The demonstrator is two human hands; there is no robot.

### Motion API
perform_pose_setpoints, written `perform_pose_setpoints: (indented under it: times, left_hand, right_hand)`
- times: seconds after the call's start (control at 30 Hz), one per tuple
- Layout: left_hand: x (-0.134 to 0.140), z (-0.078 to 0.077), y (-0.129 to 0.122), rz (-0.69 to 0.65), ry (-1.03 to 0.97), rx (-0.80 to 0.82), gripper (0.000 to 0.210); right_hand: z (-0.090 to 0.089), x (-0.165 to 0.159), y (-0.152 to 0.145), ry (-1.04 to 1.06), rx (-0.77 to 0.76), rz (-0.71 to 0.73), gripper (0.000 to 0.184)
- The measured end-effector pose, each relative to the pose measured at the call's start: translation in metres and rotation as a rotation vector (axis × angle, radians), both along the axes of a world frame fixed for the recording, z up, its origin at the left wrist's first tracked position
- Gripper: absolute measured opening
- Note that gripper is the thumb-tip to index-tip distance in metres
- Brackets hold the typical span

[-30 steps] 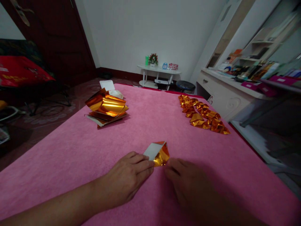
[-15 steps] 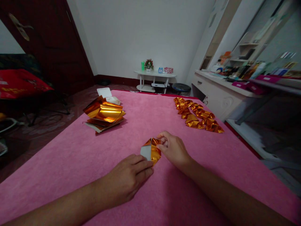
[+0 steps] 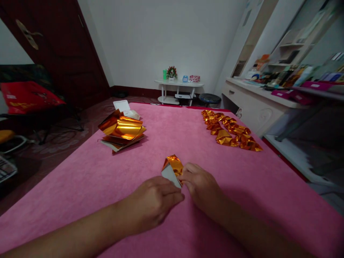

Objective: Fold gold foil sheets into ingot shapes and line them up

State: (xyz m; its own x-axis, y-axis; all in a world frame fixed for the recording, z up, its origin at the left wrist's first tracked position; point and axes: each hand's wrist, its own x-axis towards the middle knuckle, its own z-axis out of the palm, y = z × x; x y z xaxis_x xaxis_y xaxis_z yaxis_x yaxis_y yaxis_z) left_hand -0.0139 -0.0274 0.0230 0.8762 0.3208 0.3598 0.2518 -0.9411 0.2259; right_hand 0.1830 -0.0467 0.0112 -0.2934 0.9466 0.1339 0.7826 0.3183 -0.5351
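Observation:
A partly folded sheet of gold foil paper (image 3: 174, 164), with a grey-white back showing on one side, lies on the pink-covered table in front of me. My left hand (image 3: 157, 200) is closed on its near left edge, fingers pressed together. My right hand (image 3: 200, 184) pinches the right near corner, with thumb and fingers bent. The fingers hide the near end of the paper. Farther left stands a stack of loose gold foil sheets (image 3: 126, 129). Folded gold foil pieces (image 3: 224, 136) lie in rows at the far right.
The pink tablecloth (image 3: 80, 186) covers the table. A white open box (image 3: 122, 105) sits behind the foil stack. Beyond the far edge are a small white table (image 3: 177, 83) and a dark round stool (image 3: 209, 98). A cluttered white dresser (image 3: 258, 104) stands to the right.
My right hand has moved from the paper's upper right side down to its near right corner. The foil paper has turned slightly, and my left hand has shifted a little right.

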Motion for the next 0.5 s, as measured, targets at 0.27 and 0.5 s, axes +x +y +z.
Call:
perform_pose_setpoints:
  times: [0.27, 0.5]
  left_hand:
    - [-0.026, 0.006, 0.037, -0.06, 0.106, 0.056, 0.022]
    - [-0.015, -0.002, 0.033, -0.036, 0.071, 0.086, 0.017]
  right_hand:
    - [0.001, 0.001, -0.005, 0.056, 0.04, 0.051, 0.023]
    - [-0.006, 0.003, -0.005, 0.138, 0.045, 0.042, 0.027]
